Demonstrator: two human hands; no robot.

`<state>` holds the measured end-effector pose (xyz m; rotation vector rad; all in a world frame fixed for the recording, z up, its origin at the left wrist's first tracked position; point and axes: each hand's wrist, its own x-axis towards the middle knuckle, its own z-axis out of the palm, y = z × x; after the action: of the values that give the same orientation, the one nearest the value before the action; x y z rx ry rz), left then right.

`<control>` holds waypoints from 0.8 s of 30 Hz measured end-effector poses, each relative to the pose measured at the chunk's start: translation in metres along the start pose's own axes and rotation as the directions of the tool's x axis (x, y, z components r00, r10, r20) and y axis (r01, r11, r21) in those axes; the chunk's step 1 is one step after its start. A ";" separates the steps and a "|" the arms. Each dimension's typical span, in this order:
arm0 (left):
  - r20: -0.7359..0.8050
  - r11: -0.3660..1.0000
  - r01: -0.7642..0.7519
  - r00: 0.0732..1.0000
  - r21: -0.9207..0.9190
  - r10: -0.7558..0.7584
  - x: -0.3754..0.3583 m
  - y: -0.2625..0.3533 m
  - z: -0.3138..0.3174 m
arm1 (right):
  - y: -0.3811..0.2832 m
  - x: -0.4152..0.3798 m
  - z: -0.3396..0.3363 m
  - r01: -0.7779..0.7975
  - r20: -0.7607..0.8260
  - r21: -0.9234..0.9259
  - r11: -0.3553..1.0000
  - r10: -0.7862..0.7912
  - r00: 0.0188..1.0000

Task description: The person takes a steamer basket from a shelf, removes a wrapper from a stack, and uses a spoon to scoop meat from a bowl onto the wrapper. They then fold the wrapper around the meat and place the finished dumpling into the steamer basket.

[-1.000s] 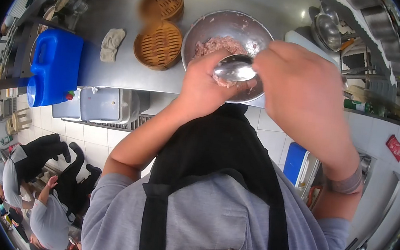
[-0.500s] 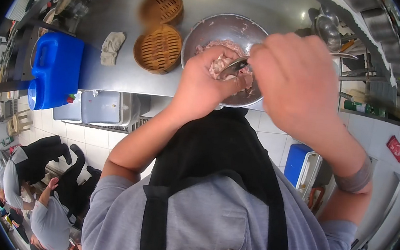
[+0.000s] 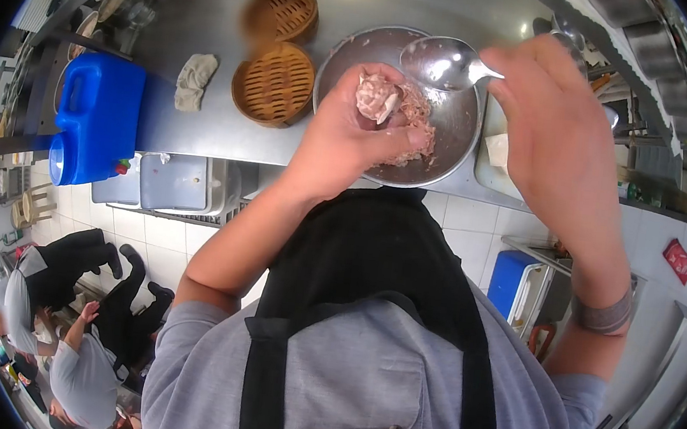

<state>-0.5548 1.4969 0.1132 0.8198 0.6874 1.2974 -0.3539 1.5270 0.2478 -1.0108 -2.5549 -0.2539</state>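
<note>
My left hand (image 3: 332, 143) is curled round a meat-filled dumpling (image 3: 377, 97), a pinkish lump with whitish wrapper-like edges at the top of my fist. It is over a metal mixing bowl (image 3: 459, 143) that holds loose minced meat (image 3: 414, 105). My right hand (image 3: 562, 132) grips the handle of a shiny metal spoon (image 3: 442, 63). The spoon's bowl is above the far side of the mixing bowl, apart from the dumpling. Part of the minced meat is hidden behind my left hand.
Two round bamboo steamers (image 3: 273, 84) stand left of the bowl, with a folded cloth (image 3: 196, 81) beside them. A blue jug (image 3: 98, 112) is at the counter's left edge. A pale square piece (image 3: 498, 150) lies right of the bowl. Two other people (image 3: 88, 372) are at lower left.
The spoon has come away from the dumpling in my left hand, moving up and right. My right hand has shifted right, uncovering the bowl's right side.
</note>
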 end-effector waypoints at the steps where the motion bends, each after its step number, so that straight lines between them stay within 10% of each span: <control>1: 0.000 1.000 -0.001 1.000 0.001 0.001 0.001 0.000 -0.002 | -0.002 -0.003 -0.003 -0.106 0.059 0.091 0.990 0.101 0.993; 6: -0.075 0.876 -0.046 0.993 0.480 0.093 0.007 -0.007 -0.018 | -0.005 -0.017 0.000 -0.148 0.113 0.212 0.966 0.126 0.986; 9: -0.047 0.977 -0.029 0.998 0.211 0.040 0.005 -0.006 -0.010 | -0.005 -0.023 0.006 -0.178 0.117 0.272 0.946 0.151 0.982; 16: -0.045 0.944 0.116 0.993 0.309 -0.107 0.004 -0.003 -0.010 | -0.004 -0.039 0.015 -0.232 0.079 0.332 0.914 0.219 0.973; 24: -0.143 0.933 0.005 0.988 0.360 0.050 0.000 0.002 0.002 | -0.006 -0.054 0.022 -0.329 0.078 0.410 0.850 0.327 0.942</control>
<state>-0.5541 1.4966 0.1156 1.0336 1.0606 1.2805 -0.3276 1.4957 0.2056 -1.2397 -2.2412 0.3789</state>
